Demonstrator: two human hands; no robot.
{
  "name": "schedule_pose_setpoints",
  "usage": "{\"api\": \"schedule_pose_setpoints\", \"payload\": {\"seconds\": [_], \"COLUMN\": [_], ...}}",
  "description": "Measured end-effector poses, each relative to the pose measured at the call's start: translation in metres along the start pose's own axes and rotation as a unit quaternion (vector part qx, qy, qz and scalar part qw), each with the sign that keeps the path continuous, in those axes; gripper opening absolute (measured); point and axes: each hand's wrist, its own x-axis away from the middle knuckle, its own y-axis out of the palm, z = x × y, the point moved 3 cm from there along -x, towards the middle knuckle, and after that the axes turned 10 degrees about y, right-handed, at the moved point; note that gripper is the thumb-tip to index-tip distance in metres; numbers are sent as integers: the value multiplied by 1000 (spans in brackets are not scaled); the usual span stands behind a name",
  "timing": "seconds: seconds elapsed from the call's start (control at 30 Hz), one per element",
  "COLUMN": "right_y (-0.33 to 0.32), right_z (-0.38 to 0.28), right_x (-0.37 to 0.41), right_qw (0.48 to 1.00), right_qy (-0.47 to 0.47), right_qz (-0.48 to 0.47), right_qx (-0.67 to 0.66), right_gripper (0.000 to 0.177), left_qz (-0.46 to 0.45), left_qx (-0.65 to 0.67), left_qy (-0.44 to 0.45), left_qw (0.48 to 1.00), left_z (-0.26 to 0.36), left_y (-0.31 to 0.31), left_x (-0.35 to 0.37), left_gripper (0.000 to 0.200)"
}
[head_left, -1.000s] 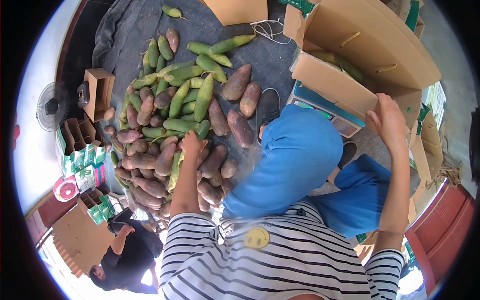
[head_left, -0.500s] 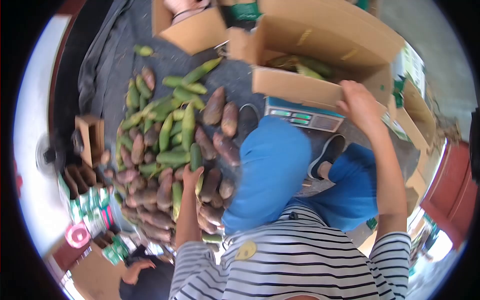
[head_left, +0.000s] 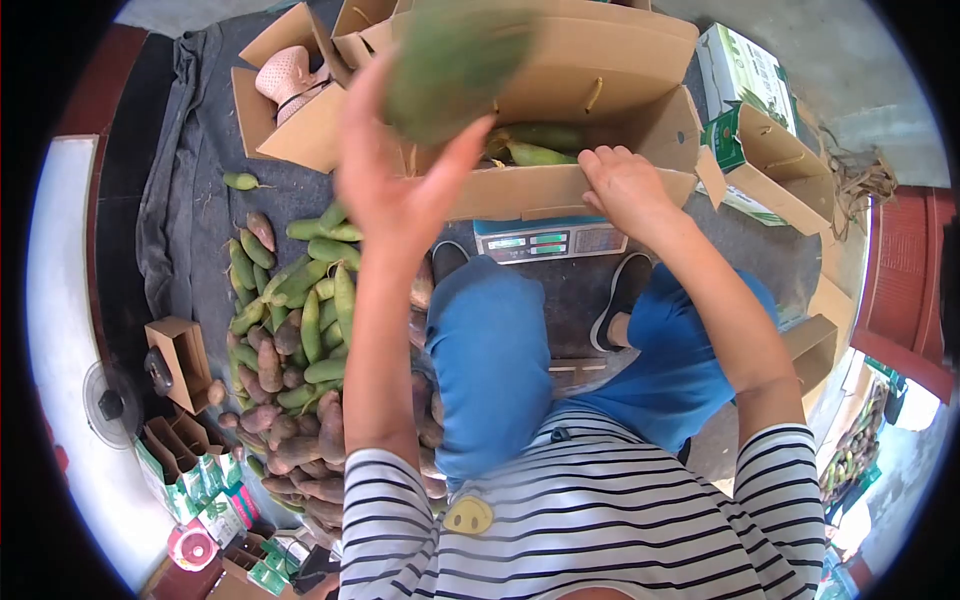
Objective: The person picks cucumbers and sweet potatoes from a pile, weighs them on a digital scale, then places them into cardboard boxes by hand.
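Observation:
My left hand (head_left: pixel 380 190) is raised before my face, its fingers wrapped round a large green radish (head_left: pixel 455 65) that is blurred by motion. Below and behind it stands an open cardboard box (head_left: pixel 530 195), with a few green radishes (head_left: pixel 545 150) lying inside. My right hand (head_left: pixel 628 190) grips the top edge of the box's near wall. Under the box is a digital scale (head_left: pixel 550 243) with lit green displays. To the left, a pile of green radishes (head_left: pixel 310 325) and reddish-brown roots (head_left: pixel 270 365) covers the dark ground sheet, partly hidden by my left forearm.
A smaller open box (head_left: pixel 300 140) holding a pink item (head_left: pixel 285 75) stands at the upper left. Green-and-white cartons (head_left: pixel 745 75) are at the right. A fan (head_left: pixel 112 403) and small boxes (head_left: pixel 178 360) line the left side. My shoes (head_left: pixel 622 300) flank the scale.
My left hand has gone from the pile up towards the box, now with a green radish in it. My right hand still grips the box's near wall. The camera view has shifted.

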Motion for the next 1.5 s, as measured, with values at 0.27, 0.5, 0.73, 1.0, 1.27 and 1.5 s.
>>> {"api": "schedule_pose_setpoints", "payload": {"seconds": [0.27, 0.5, 0.73, 1.0, 1.27, 1.5], "right_y": [1, -4, -3, -2, -5, -7], "right_z": [-2, -2, -4, -8, -10, -10], "right_x": [2, 0, 0, -2, -2, -2], "right_qw": [1000, 1000, 1000, 999, 999, 999], "right_qy": [-16, -15, -27, -44, -35, -36], "right_qz": [16, -3, -6, 3, -4, 0], "right_qx": [2, -16, -2, -6, 7, -10], "right_gripper": [34, 33, 34, 35, 36, 35], "left_qz": [-212, -69, -84, 20, 73, 229], "left_qx": [-118, -249, -177, -138, -125, 261], "left_qy": [52, -314, -716, -799, -790, -803], "left_qw": [969, 914, 671, 585, 596, 484], "left_z": [-34, -98, -94, -86, -95, -97], "left_y": [24, -133, -187, -123, -121, -135], "left_x": [13, 189, 483, 494, 510, 527], "left_gripper": [59, 34, 44, 117, 106, 81]}}
